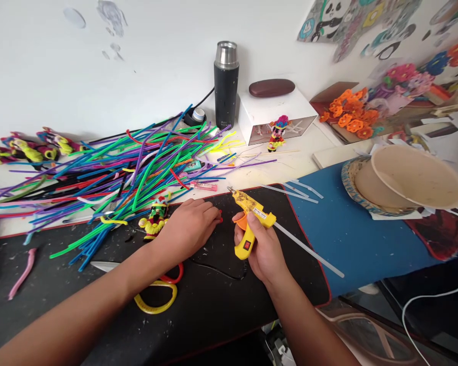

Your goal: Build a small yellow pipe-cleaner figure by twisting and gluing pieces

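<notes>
My right hand is wrapped round the handle of a yellow hot glue gun, with fingers at its orange trigger. The gun's metal nozzle points to the far left, and a long clear glue stick juts from its back. My left hand is closed just left of the nozzle, palm down. At its fingertips shows a small red piece, mostly hidden. Beside that hand lies a small figure with a green face and yellow body. Scissors with red and yellow handles lie under my left forearm.
A heap of coloured pipe cleaners spreads across the left. Behind stand a black thermos, a white box and another small figure. Loose glue sticks and a beige bin are at right. Scraps lie on the black mat.
</notes>
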Available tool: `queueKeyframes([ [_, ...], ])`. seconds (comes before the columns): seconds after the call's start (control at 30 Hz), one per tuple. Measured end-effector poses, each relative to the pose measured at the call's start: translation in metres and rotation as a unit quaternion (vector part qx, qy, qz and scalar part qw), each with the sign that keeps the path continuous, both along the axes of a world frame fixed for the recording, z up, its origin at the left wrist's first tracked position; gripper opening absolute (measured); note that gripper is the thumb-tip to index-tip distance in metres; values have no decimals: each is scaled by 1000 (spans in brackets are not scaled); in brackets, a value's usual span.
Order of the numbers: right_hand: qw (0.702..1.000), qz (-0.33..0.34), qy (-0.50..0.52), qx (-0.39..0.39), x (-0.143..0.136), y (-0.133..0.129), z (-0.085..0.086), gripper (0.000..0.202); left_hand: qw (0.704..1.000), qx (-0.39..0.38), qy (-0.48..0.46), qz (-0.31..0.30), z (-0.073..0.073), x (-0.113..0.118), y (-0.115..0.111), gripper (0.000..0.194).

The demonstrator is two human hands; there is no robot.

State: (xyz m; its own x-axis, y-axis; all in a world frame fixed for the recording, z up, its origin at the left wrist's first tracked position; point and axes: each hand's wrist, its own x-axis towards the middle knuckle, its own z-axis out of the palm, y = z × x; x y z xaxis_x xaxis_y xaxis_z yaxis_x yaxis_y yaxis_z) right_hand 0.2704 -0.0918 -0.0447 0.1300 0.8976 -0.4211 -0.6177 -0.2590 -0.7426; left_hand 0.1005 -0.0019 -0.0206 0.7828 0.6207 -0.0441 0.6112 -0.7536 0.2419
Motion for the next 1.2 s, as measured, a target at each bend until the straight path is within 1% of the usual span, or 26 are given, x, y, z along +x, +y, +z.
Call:
queueKeyframes([
  [0.13,1000,-1,-6,-2,0,0,0,42,999,-28,-15,-6,-1,-4,-1,14],
  [0.27,1000,1,-7,-3,1,0,0,41,998,-51,-20,10,3,-11,2,12],
  [0.37,1000,4,-4,-2,1,0,0,41,997,-61,-22,29,8,-18,4,12],
  [0.47,1000,3,-3,3,1,0,1,40,996,-72,-35,31,10,-19,5,14],
  [0.57,1000,2,-2,6,0,0,2,40,996,-77,-43,23,8,-15,4,15],
  [0.77,1000,-1,4,15,0,0,1,38,997,-77,-26,11,2,-6,6,15],
  [0.9,1000,0,3,14,1,0,-1,38,995,-93,-38,16,-1,-8,6,14],
  [1.03,1000,1,4,14,1,0,-1,39,991,-115,-67,26,0,-14,6,14],
  [1.1,1000,2,6,13,1,1,-1,39,991,-104,-70,36,2,-16,6,12],
  [1.2,1000,4,8,11,1,0,0,40,997,-38,-40,49,4,-19,7,11],
])
